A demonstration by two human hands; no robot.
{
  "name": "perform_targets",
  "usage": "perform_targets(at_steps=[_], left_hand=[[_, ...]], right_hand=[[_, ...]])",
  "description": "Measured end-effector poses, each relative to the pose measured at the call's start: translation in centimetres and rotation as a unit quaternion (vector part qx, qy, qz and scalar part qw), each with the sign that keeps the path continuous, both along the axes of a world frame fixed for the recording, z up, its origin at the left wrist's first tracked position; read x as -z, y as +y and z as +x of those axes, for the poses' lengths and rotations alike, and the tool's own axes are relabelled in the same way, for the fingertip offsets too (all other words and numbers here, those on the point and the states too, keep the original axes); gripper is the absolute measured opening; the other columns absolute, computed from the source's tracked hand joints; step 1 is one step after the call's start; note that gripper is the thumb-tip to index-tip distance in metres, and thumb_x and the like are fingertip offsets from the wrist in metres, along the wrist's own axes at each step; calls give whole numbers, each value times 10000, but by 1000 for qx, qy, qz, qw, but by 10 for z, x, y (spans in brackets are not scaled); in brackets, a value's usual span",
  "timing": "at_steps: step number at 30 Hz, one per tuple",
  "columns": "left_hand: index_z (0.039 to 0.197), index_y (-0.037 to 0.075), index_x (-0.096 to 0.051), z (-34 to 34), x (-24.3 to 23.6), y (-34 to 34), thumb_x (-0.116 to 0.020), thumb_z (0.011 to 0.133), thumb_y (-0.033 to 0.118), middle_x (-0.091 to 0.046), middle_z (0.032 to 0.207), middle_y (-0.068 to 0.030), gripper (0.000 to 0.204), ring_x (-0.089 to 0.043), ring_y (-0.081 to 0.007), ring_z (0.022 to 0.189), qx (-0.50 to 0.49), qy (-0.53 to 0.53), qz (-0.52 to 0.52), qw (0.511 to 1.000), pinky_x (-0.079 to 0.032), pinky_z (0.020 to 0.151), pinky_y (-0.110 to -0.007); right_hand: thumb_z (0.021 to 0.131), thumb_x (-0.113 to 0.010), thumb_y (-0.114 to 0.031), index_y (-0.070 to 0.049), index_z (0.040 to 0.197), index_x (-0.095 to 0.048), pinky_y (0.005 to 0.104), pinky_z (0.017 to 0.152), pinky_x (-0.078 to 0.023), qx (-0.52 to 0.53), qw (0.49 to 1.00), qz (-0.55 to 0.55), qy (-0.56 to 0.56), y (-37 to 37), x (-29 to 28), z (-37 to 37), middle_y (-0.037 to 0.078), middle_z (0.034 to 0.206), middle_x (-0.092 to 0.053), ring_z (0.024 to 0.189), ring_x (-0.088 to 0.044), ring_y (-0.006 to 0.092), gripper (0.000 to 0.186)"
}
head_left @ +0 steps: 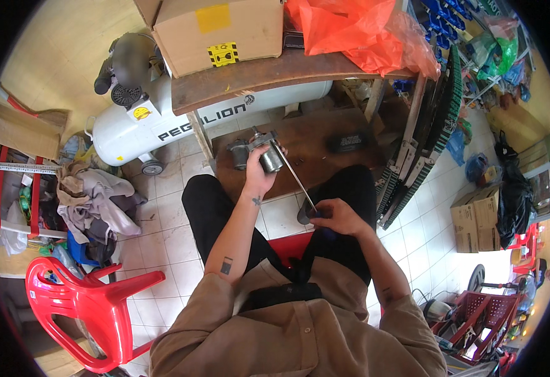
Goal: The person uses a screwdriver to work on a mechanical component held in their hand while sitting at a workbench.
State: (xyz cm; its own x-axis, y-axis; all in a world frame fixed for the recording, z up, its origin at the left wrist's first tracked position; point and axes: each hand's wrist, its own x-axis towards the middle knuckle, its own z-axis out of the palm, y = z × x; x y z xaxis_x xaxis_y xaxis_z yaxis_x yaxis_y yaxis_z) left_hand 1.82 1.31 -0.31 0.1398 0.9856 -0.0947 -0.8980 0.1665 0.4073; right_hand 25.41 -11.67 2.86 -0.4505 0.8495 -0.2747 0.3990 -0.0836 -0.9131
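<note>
My left hand (259,178) is wrapped round a small metal motor (271,163), a grey cylinder with a short shaft at its upper end. It is held above a low brown wooden board (225,181). Between my right fingers and thumb is the blue handle of a long screwdriver (297,181). The screwdriver's thin shaft slants up and left to the motor's right side; whether the tip touches a screw is too small to tell. My right hand (340,218) is over my right thigh. Another grey metal part (238,154) lies on the board, left of the motor.
A dark flat box (346,143) lies on the board. Above stands a wooden table (256,74) bearing a cardboard box (225,34) and orange plastic bags (344,28). Behind is a white air compressor (130,133). A red plastic chair (115,308) stands left; tracked black parts (435,135) lean right.
</note>
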Motion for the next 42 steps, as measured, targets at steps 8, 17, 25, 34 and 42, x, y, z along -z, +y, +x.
perform_targets(at_steps=[8, 17, 25, 34, 42], left_hand=[[1012, 46, -599, 1, -3, -1, -668, 911, 158, -643, 886, -88, 166, -650, -233, 809, -11, 48, -6, 999, -561, 808, -409], [1002, 57, -603, 4, -6, -3, -713, 892, 127, -642, 880, -65, 170, -638, -197, 783, -30, 70, -18, 997, -556, 757, -377], [998, 49, -586, -3, 6, 5, -707, 889, 110, -634, 873, -67, 174, -629, -190, 785, -29, 0, -49, 998, -543, 761, -357], [999, 54, -578, 3, 4, 1, -698, 887, 100, -626, 859, -70, 171, -631, -200, 775, -7, 15, -47, 999, -542, 728, -356], [992, 91, -639, 9, 4, -7, -713, 879, 172, -677, 896, -36, 158, -654, -161, 816, 47, 85, -57, 994, -525, 739, -309]], right_hand=[[772, -789, -408, 14, 913, -639, 462, 743, -523, 101, 938, 171, -285, -15, -18, -42, 210, 790, -670, 794, -669, 394, 469], [868, -713, -380, -19, 863, -656, 489, 705, -511, 33, 963, 169, -205, -14, -15, -36, 205, 733, -655, 730, -636, 430, 365], [892, -700, -320, -8, 873, -655, 436, 626, -498, 67, 982, 121, -132, -16, -28, -31, 197, 705, -647, 658, -640, 370, 316], [861, -718, -312, -40, 937, -684, 420, 609, -518, 210, 917, 285, -182, 38, -62, -71, 166, 682, -652, 640, -655, 362, 285], [835, -747, -332, -75, 919, -715, 444, 597, -512, 228, 896, 334, -185, 89, -38, -99, 168, 691, -651, 654, -641, 392, 273]])
